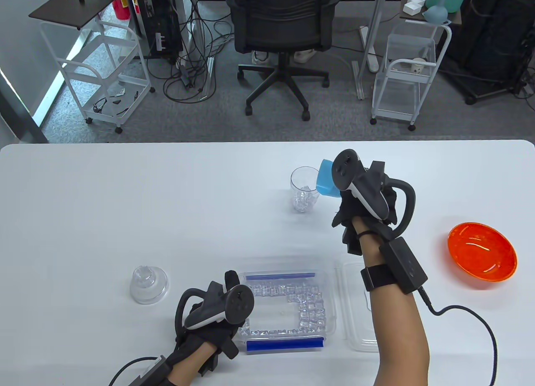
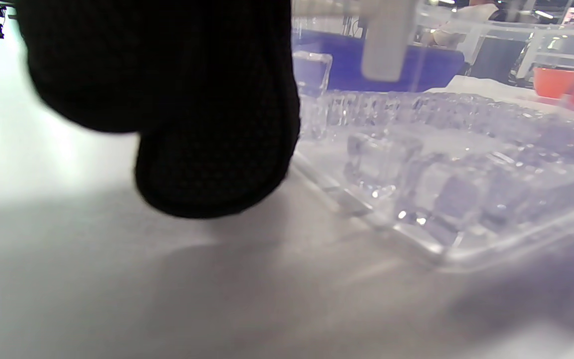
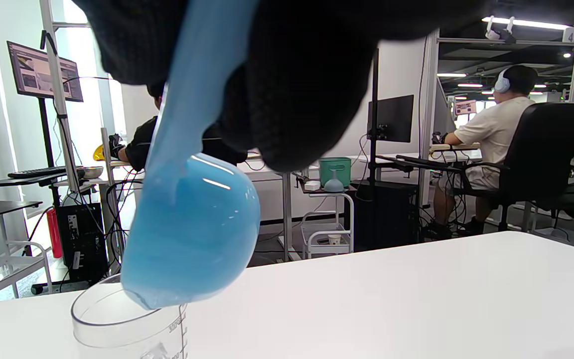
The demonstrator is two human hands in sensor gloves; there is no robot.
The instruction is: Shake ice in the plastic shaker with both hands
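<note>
1. Left hand (image 1: 209,315) sits at the bottom of the table view, left of centre, resting on the table right beside the ice tray's left edge; the left wrist view shows a gloved fingertip (image 2: 212,174) down near the table surface. Fingers look loosely curled with nothing in them, as far as I can tell.
2. Ice tray (image 1: 330,319), a clear container with blue clips, lies bottom centre. Cubes ring its edges and the middle is bare, so a fair share seems already scooped out (judgement).
3. Right hand (image 1: 363,202) is right of centre, fingers curled round the handle of a blue scoop (image 1: 326,179), with the bowl of the scoop tipped over the shaker cup's rim.
4. Shaker cup (image 1: 304,189), clear plastic, stands upright at centre frame with some ice already at its bottom. Right wrist view shows the scoop (image 3: 192,234) directly above the cup rim (image 3: 117,319), close to touching it.
5. Shaker lid (image 1: 149,283), a clear dome, sits lower left on the table, apart from the cup and just upper left of the left hand.
6. Progress: filling stage, well underway. Left to do: finish pouring, drop the scoop, fit the lid, grip with both hands, shake (none of that has begun).
7. Cup is just left of the right hand and well apart from the left hand.
</note>
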